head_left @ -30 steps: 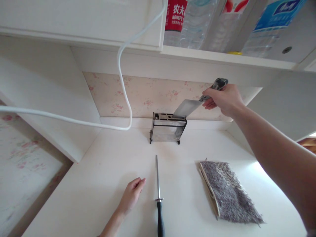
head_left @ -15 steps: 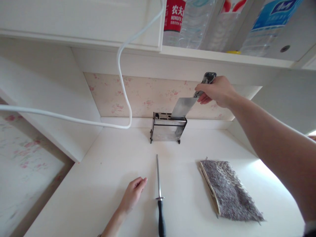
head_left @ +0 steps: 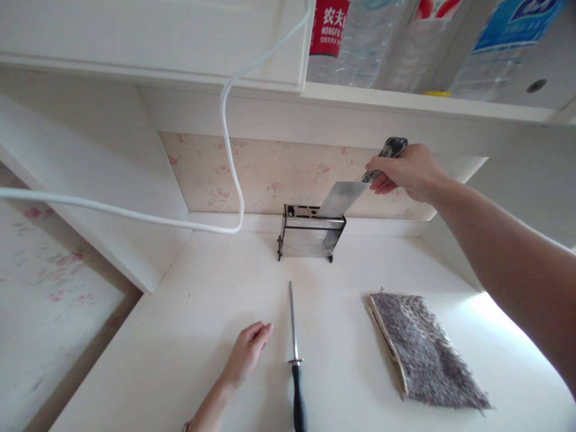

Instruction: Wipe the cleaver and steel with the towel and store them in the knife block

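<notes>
My right hand (head_left: 411, 171) grips the black, pale-patched handle of a broad-bladed kitchen knife (head_left: 344, 199). The blade slants down to the left, and its lower end is in a slot in the top of a knife block (head_left: 312, 237) with clear sides and a metal top. How deep the tip goes is hard to make out. My left hand (head_left: 247, 354) rests on the white tabletop, curled into a loose fist with nothing visible in it. Just right of it lies a honing steel (head_left: 294, 348), its black handle toward me.
A folded grey-brown cloth (head_left: 427, 351) lies on the right of the tabletop (head_left: 216, 288). A white cable (head_left: 231, 162) hangs across the upper left. Overhead, a shelf (head_left: 405, 101) holds several plastic bottles (head_left: 373, 45). White panels stand at both sides.
The knife first tilted steeper as my right hand shifted left, then leaned back to the right, with the blade staying at the slot. My left hand kept its place. The view shifted slightly.
</notes>
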`<state>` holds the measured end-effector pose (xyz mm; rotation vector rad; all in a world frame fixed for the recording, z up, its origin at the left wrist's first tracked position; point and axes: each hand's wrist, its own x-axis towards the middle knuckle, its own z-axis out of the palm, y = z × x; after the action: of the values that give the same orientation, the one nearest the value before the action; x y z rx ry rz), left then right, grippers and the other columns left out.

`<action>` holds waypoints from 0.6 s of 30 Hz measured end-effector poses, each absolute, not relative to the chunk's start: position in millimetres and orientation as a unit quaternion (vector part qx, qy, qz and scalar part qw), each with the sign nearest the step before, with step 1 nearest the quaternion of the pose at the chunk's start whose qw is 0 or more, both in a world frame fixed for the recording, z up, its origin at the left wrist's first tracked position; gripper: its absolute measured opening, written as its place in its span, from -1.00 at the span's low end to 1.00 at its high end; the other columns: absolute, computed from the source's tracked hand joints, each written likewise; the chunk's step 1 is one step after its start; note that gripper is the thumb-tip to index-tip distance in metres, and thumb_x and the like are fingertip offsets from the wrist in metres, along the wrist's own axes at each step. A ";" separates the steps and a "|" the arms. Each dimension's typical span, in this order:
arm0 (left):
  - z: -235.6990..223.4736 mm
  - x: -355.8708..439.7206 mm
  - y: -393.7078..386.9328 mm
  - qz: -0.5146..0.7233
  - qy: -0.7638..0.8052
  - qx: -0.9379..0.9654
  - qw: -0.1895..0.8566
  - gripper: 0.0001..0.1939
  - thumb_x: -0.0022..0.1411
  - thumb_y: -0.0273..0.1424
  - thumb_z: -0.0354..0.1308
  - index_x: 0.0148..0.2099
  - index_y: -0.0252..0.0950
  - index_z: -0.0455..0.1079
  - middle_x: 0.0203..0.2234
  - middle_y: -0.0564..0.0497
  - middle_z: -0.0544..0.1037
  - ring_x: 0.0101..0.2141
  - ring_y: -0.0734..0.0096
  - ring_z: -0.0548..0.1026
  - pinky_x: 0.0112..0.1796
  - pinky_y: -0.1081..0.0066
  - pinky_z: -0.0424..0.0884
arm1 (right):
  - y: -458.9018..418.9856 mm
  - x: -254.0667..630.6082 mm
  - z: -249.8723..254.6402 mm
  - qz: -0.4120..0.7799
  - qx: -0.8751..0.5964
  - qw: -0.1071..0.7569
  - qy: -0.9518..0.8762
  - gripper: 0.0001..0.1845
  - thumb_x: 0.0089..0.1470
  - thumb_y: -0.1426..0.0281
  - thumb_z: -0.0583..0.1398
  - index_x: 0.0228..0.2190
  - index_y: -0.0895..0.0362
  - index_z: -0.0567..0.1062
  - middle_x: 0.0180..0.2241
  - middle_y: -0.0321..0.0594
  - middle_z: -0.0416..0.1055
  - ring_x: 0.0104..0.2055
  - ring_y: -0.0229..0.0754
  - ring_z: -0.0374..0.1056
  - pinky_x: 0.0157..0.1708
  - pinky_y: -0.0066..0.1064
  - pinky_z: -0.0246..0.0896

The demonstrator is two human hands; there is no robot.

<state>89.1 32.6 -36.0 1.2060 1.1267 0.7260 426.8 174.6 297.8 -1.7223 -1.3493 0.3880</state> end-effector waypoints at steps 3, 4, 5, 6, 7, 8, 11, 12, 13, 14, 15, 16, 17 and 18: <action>-38.9 88.9 32.7 0.321 0.492 0.515 0.624 -0.51 0.17 0.03 0.04 -0.52 -0.23 0.02 -0.66 0.21 0.01 -0.61 0.57 -0.06 -0.60 0.50 -0.12 | 180.8 420.6 294.2 0.141 -0.710 0.425 -0.544 -0.74 -0.11 0.33 0.32 -0.48 0.33 0.51 -0.63 -0.07 0.49 -0.63 -0.15 0.42 -0.62 -0.33 0.42; -39.3 88.9 32.6 0.322 0.494 0.514 0.624 -0.51 0.16 0.03 0.04 -0.53 -0.23 0.02 -0.66 0.22 0.01 -0.61 0.57 -0.06 -0.60 0.50 -0.12 | 183.9 418.5 292.7 0.133 -0.714 0.420 -0.545 -0.75 -0.11 0.31 0.31 -0.51 0.30 0.51 -0.62 -0.08 0.48 -0.64 -0.16 0.42 -0.63 -0.35 0.42; -39.3 89.0 32.5 0.322 0.496 0.513 0.623 -0.50 0.16 0.04 0.05 -0.53 -0.23 0.02 -0.67 0.22 0.01 -0.62 0.57 -0.06 -0.60 0.50 -0.11 | 187.5 416.6 290.9 0.123 -0.717 0.417 -0.545 -0.75 -0.09 0.30 0.31 -0.53 0.27 0.50 -0.63 -0.10 0.48 -0.64 -0.16 0.41 -0.65 -0.37 0.41; -39.2 89.1 32.4 0.323 0.497 0.512 0.622 -0.50 0.15 0.04 0.05 -0.53 -0.23 0.02 -0.67 0.22 0.01 -0.62 0.58 -0.06 -0.60 0.50 -0.11 | 191.5 414.9 288.6 0.116 -0.719 0.412 -0.548 -0.76 -0.09 0.30 0.30 -0.54 0.25 0.50 -0.64 -0.11 0.47 -0.65 -0.16 0.41 -0.66 -0.38 0.40; -38.7 89.2 32.3 0.322 0.499 0.512 0.621 -0.49 0.15 0.05 0.05 -0.53 -0.23 0.02 -0.67 0.22 0.01 -0.63 0.58 -0.06 -0.60 0.50 -0.11 | 195.5 413.4 285.6 0.113 -0.721 0.404 -0.552 -0.77 -0.08 0.30 0.30 -0.55 0.23 0.50 -0.64 -0.12 0.47 -0.65 -0.16 0.41 -0.67 -0.38 0.39; -38.2 89.3 32.2 0.322 0.500 0.511 0.621 -0.49 0.14 0.06 0.05 -0.53 -0.23 0.02 -0.67 0.22 0.01 -0.63 0.58 -0.06 -0.60 0.51 -0.11 | 199.6 412.1 281.9 0.114 -0.725 0.390 -0.557 -0.78 -0.08 0.30 0.30 -0.55 0.23 0.50 -0.65 -0.13 0.47 -0.65 -0.15 0.41 -0.67 -0.38 0.39; -36.1 89.2 31.8 0.326 0.500 0.509 0.620 -0.49 0.14 0.06 0.05 -0.53 -0.23 0.01 -0.68 0.22 0.01 -0.63 0.59 -0.06 -0.60 0.51 -0.11 | 210.1 409.0 265.5 0.122 -0.736 0.331 -0.577 -0.78 -0.09 0.30 0.30 -0.58 0.22 0.50 -0.64 -0.13 0.48 -0.65 -0.14 0.42 -0.64 -0.40 0.38; -35.5 89.0 31.7 0.327 0.500 0.508 0.620 -0.49 0.15 0.05 0.05 -0.53 -0.23 0.01 -0.68 0.22 0.01 -0.63 0.59 -0.06 -0.60 0.51 -0.10 | 212.6 408.1 258.4 0.124 -0.739 0.313 -0.584 -0.77 -0.09 0.30 0.30 -0.59 0.22 0.50 -0.64 -0.12 0.48 -0.64 -0.15 0.42 -0.63 -0.41 0.38; -35.1 88.8 31.5 0.328 0.500 0.507 0.621 -0.49 0.15 0.05 0.05 -0.53 -0.23 0.01 -0.68 0.22 0.01 -0.63 0.59 -0.06 -0.60 0.51 -0.10 | 214.5 407.3 250.9 0.127 -0.741 0.299 -0.588 -0.77 -0.08 0.30 0.29 -0.60 0.22 0.50 -0.64 -0.12 0.49 -0.64 -0.16 0.42 -0.62 -0.43 0.37; -34.8 88.5 31.4 0.328 0.500 0.507 0.620 -0.49 0.15 0.05 0.05 -0.53 -0.23 0.01 -0.68 0.22 0.01 -0.63 0.59 -0.05 -0.60 0.50 -0.10 | 215.9 406.6 243.0 0.133 -0.743 0.291 -0.588 -0.77 -0.08 0.30 0.29 -0.60 0.22 0.50 -0.63 -0.11 0.49 -0.63 -0.17 0.43 -0.62 -0.45 0.37; -34.6 88.3 31.4 0.328 0.501 0.507 0.620 -0.49 0.16 0.05 0.05 -0.53 -0.23 0.01 -0.68 0.22 0.01 -0.63 0.59 -0.06 -0.60 0.50 -0.10 | 216.8 406.1 235.1 0.143 -0.746 0.289 -0.583 -0.78 -0.08 0.31 0.28 -0.59 0.22 0.50 -0.62 -0.10 0.50 -0.62 -0.17 0.43 -0.61 -0.46 0.36; -34.6 88.1 31.4 0.327 0.501 0.507 0.620 -0.49 0.16 0.05 0.05 -0.53 -0.23 0.01 -0.68 0.23 0.00 -0.63 0.59 -0.06 -0.60 0.50 -0.11 | 217.3 405.7 227.4 0.155 -0.749 0.289 -0.575 -0.79 -0.09 0.32 0.28 -0.58 0.23 0.51 -0.61 -0.09 0.51 -0.61 -0.17 0.44 -0.61 -0.47 0.36; -34.6 88.1 31.5 0.327 0.500 0.507 0.621 -0.49 0.16 0.04 0.05 -0.53 -0.23 0.00 -0.68 0.23 0.00 -0.63 0.59 -0.06 -0.60 0.50 -0.11 | 217.4 405.7 220.1 0.167 -0.753 0.291 -0.567 -0.79 -0.09 0.32 0.27 -0.57 0.23 0.51 -0.60 -0.08 0.52 -0.60 -0.17 0.44 -0.61 -0.47 0.36; -34.7 88.1 31.6 0.328 0.499 0.506 0.622 -0.49 0.16 0.04 0.05 -0.53 -0.23 0.00 -0.68 0.23 -0.01 -0.64 0.59 -0.07 -0.60 0.50 -0.11 | 217.4 405.9 213.4 0.177 -0.755 0.291 -0.560 -0.79 -0.09 0.31 0.27 -0.57 0.23 0.51 -0.59 -0.07 0.52 -0.59 -0.16 0.45 -0.61 -0.47 0.36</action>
<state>88.1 31.6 -34.7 1.1630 1.1460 0.7523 405.9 217.4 213.4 -2.0135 -1.4940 0.4714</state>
